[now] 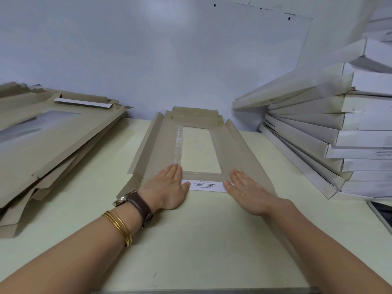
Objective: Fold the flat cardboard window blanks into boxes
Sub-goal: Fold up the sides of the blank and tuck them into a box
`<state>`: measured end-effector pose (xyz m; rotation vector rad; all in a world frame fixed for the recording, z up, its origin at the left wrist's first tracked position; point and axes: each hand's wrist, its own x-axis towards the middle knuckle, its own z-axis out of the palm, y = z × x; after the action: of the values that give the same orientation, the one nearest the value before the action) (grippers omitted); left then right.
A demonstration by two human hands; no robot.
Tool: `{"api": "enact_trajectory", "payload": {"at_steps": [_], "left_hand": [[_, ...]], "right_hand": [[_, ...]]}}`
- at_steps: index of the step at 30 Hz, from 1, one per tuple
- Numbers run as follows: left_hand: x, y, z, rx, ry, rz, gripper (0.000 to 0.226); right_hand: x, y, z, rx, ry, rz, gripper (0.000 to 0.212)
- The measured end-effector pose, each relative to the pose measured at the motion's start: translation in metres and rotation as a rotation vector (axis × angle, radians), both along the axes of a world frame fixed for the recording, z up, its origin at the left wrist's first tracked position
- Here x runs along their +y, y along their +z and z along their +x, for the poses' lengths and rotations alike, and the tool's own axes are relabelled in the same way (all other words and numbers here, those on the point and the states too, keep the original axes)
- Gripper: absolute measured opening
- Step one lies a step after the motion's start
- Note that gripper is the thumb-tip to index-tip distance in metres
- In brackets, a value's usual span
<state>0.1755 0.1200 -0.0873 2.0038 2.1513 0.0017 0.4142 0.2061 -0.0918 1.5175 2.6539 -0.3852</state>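
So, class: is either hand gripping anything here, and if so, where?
Nothing is gripped. The left hand and right hand lie flat, pressing the blank at its near end, beside the white strip.

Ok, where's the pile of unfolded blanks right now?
The pile of flat blanks lies at the head view's left on the table, beside the left hand.

Brown cardboard blank (237, 149) with white printed label (206, 185) on a pale yellow-green table (191, 240).
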Motion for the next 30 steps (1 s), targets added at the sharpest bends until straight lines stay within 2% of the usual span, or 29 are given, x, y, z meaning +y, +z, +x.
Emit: {"api": "enact_trajectory", "payload": {"at_steps": [18, 22, 25, 30], "left_hand": [[-0.012, 0.003, -0.017, -0.016, 0.038, 0.017, 0.063], [-0.014, 0.004, -0.016, -0.001, 0.029, 0.038, 0.061], [-0.018, 0.003, -0.022, -0.006, 0.024, 0.054, 0.060], [-0.023, 0.006, -0.043, -0.032, -0.013, 0.033, 0.059]], "right_hand": [[0.008, 0.021, 0.028, -0.043, 0.022, 0.028, 0.059], [0.020, 0.030, 0.026, 0.064, 0.012, 0.083, 0.052], [0.029, 0.033, 0.025, 0.165, 0.003, 0.022, 0.049], [0.034, 0.031, 0.026, 0.014, 0.065, 0.019, 0.046]]}}
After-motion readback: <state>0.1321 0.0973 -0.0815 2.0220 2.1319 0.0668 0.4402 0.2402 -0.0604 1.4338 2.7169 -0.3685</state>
